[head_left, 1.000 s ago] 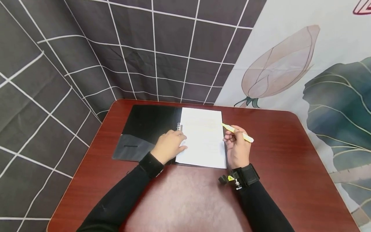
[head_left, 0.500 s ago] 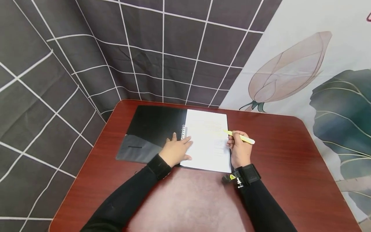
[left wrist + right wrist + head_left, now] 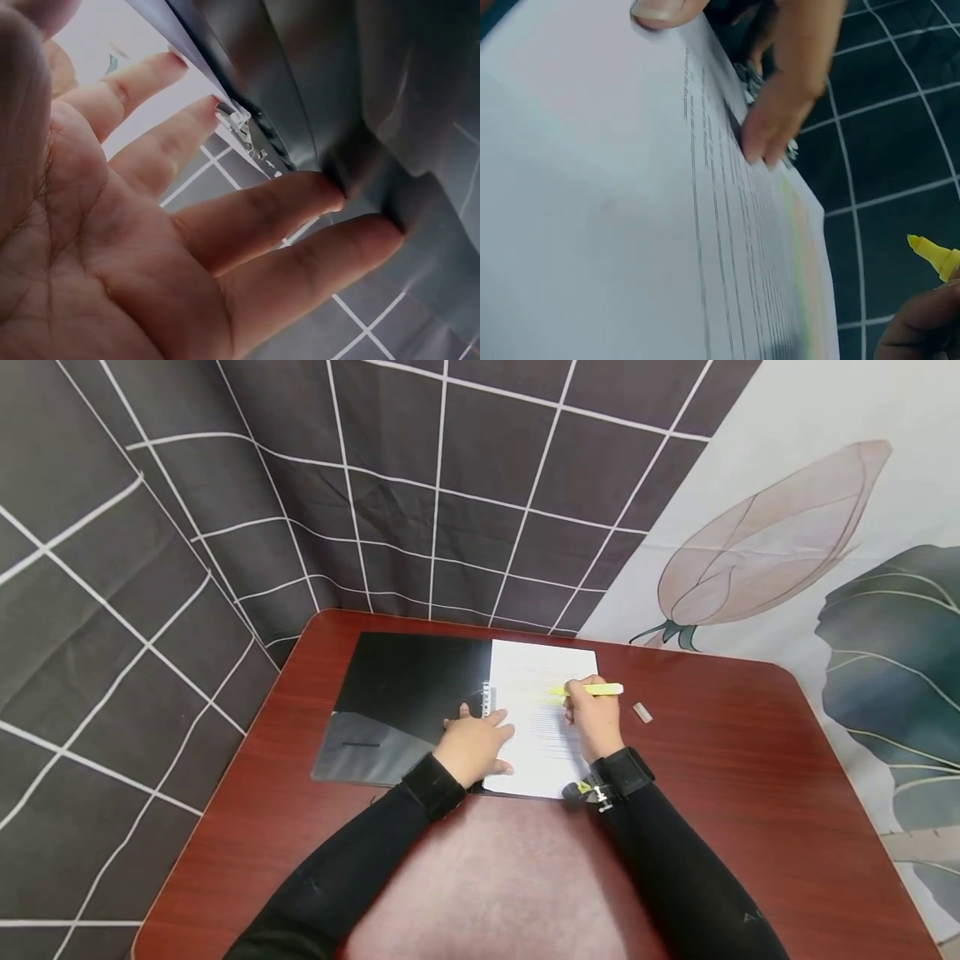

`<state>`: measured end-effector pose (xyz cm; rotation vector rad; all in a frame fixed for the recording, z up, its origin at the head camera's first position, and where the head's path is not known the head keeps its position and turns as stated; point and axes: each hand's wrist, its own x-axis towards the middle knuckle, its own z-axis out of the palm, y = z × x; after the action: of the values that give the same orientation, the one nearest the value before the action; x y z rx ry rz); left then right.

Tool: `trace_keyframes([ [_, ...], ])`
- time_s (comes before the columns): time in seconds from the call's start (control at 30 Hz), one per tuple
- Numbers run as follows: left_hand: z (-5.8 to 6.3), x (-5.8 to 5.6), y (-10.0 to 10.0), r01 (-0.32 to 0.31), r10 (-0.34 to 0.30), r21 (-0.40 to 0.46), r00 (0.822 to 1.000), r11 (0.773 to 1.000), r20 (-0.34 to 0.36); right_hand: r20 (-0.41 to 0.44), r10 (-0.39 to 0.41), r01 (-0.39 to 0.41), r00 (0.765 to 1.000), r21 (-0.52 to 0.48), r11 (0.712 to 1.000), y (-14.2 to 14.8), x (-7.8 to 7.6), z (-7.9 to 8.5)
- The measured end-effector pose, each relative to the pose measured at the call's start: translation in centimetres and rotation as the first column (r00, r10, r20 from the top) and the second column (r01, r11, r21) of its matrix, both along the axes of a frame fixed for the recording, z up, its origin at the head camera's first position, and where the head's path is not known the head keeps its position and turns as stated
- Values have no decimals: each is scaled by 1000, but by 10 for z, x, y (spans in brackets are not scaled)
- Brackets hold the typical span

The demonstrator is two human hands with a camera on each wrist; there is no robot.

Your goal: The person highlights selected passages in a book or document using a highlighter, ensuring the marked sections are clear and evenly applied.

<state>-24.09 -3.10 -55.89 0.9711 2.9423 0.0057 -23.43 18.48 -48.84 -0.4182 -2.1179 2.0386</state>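
Observation:
An open black ring binder (image 3: pixel 420 672) lies on the table with a stack of white printed paper (image 3: pixel 536 760) on its right half. Across the ring side, my left hand (image 3: pixel 474 750) rests with spread fingers, partly on the page and partly on the black cover. The left wrist view shows its fingers (image 3: pixel 262 210) extended beside the metal rings (image 3: pixel 247 135). My right hand (image 3: pixel 598 727) pinches a yellow highlighter (image 3: pixel 604 689), its tip over the upper middle of the page. In the right wrist view, the highlighter's tip (image 3: pixel 922 247) is uncapped and faint coloured bands (image 3: pixel 804 255) cross the page.
A small pale oblong piece (image 3: pixel 642 712) lies on the reddish-brown table (image 3: pixel 720 760), right of the binder. A clear pocket (image 3: pixel 367 752) covers the binder's lower left. Dark gridded cloth (image 3: pixel 397 560) hangs behind, with flower-printed cloth (image 3: pixel 765 552) at the right.
My right hand has moved left with the highlighter, from the page's right edge onto the page. The small pale piece has come into view. My left fingers have spread wider; the head view has shifted.

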Motion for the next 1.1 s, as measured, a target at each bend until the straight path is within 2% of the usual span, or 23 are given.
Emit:
trace_keyframes([
  [0.13, 1, 5, 6, -6, 6, 2, 1000, 1000, -17, 41, 63, -68, 997, 112, 991, -12, -8, -4],
  [0.27, 2, 9, 9, -22, 22, -8, 1000, 1000, -22, 98, 91, -109, 991, 198, 974, -22, -12, -11],
  [0.57, 4, 9, 15, -72, 71, 14, 996, 997, 50, 179, 91, -123, 980, 180, 976, -36, -20, -23],
  [0.77, 4, 10, 16, -74, 73, 22, 997, 997, 32, 216, 103, -149, 971, 206, 967, -38, -26, -26],
  [0.93, 4, 11, 17, -77, 76, 28, 996, 997, 35, 223, 107, -150, 969, 184, 972, -39, -24, -24],
  [1.1, 9, 9, 17, -84, 83, 11, 994, 996, 64, 203, 103, -135, 974, 151, 979, -39, -25, -25],
])
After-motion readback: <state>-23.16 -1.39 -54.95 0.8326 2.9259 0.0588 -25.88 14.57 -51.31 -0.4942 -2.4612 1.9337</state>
